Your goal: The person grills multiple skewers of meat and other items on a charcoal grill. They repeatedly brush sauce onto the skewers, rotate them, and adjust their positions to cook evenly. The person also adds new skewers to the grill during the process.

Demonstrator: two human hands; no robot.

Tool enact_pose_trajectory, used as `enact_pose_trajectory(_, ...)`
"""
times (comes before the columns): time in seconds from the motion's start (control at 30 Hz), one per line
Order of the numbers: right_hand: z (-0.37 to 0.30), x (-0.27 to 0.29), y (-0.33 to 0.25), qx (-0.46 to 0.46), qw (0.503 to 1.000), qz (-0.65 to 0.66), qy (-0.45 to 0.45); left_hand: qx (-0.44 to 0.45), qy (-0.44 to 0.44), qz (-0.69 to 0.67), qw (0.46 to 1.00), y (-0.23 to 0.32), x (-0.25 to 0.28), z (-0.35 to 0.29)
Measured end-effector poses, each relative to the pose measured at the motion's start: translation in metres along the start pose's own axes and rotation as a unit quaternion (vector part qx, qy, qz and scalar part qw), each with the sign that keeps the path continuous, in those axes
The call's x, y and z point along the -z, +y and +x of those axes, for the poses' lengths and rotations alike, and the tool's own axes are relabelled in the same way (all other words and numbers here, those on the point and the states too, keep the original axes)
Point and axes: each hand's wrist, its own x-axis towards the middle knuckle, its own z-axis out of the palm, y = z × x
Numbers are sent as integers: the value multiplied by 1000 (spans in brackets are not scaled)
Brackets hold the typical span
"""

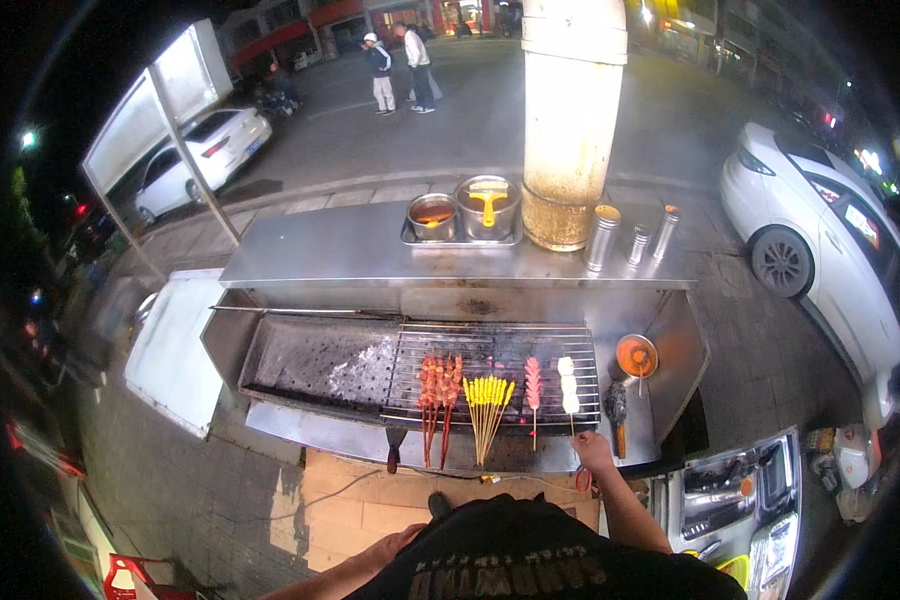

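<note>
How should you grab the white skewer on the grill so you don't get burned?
Take the white skewer by its bare stick end, which pokes out over the grill's near edge, coming from the near side. The white pieces sit further in over the heat, while the thin stick points back at the cook. The right hand is already at that end.

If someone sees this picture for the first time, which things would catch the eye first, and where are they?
First comes the long steel grill in the middle, with its wire rack carrying red, yellow and white skewers; the right hand holds the stick end of the white skewer. Behind it, a thick pale pillar rises beside two metal pots on the shelf. The left hand hangs low near the body, holding nothing.
</note>
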Motion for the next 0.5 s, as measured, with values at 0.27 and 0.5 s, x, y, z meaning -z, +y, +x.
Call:
enact_pose_trajectory(0.27,16,-20,19,53,997,-62,9,9,3,-23,1000,3,0,3)
enact_pose_trajectory(0.5,22,-9,27,-24,985,85,-148,28,-1,-64,998,-6,5,-13)
